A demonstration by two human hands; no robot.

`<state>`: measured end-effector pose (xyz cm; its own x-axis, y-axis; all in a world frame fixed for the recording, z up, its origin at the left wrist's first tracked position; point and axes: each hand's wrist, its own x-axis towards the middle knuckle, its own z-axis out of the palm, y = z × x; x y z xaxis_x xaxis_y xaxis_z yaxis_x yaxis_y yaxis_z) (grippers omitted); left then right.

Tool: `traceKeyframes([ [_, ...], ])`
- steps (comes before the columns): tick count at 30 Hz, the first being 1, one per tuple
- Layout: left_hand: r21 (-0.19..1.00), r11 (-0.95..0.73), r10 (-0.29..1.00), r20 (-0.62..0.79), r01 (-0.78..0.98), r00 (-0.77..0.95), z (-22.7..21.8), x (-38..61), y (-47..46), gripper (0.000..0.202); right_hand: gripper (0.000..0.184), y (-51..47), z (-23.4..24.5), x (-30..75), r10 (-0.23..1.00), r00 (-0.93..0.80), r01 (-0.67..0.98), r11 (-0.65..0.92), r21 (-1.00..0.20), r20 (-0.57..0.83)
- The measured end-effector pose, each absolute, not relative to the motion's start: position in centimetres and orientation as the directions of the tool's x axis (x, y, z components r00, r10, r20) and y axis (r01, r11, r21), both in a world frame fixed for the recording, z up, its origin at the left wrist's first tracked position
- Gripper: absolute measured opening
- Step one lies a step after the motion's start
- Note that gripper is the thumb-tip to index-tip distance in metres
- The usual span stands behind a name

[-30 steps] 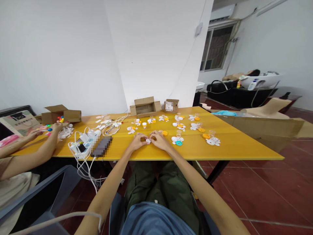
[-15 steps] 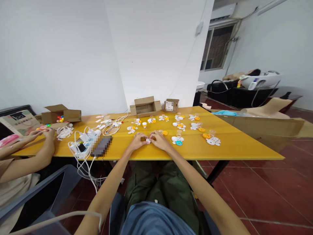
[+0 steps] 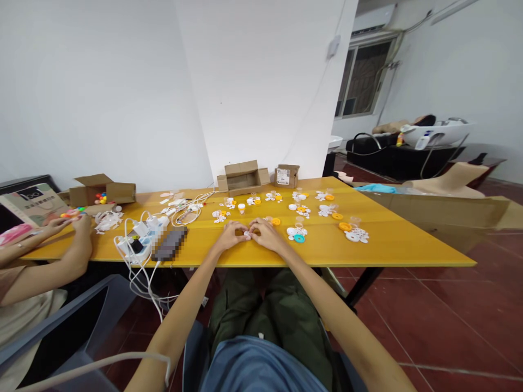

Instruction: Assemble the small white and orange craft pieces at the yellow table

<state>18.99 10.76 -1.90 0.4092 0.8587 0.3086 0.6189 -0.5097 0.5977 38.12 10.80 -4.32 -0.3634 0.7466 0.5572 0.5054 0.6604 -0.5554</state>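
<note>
My left hand (image 3: pixel 231 235) and my right hand (image 3: pixel 265 234) rest together on the yellow table (image 3: pixel 392 239) near its front edge. Between their pinched fingertips sits a small white plastic piece (image 3: pixel 247 234), and both hands grip it. To the right of my right hand lie a white round part with a teal ring (image 3: pixel 299 238) and an orange cap (image 3: pixel 275 221). More small white and orange parts (image 3: pixel 300 209) are scattered further back on the table.
A power strip with white cables (image 3: pixel 137 245) and a dark phone (image 3: pixel 171 243) lie to my left. Open cardboard boxes (image 3: pixel 242 178) stand at the back. Another person's hands (image 3: pixel 71 220) work with coloured beads at the far left. Large cardboard sheets (image 3: pixel 449 209) lean at the right.
My hands stay together on the small white piece with only slight finger shifts. The other person's hand at the left has drawn back from the box toward their side.
</note>
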Motion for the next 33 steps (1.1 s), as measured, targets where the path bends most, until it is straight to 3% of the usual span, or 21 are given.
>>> traceKeyframes([
  [13, 0.599, -0.522, 0.851, 0.323, 0.607, 0.414, -2.08, 18.78, 10.83, 0.022, 0.011, 10.4, -3.89, 37.99, 0.762, -0.365, 0.584, 0.635, -0.506, 0.536],
  [33, 0.605, -0.519, 0.853, 0.321, 0.604, 0.411, -2.21, 18.74, 11.04, 0.022, 0.012, 10.41, -4.02, 37.98, 0.749, -0.369, 0.555, 0.652, -0.516, 0.55],
])
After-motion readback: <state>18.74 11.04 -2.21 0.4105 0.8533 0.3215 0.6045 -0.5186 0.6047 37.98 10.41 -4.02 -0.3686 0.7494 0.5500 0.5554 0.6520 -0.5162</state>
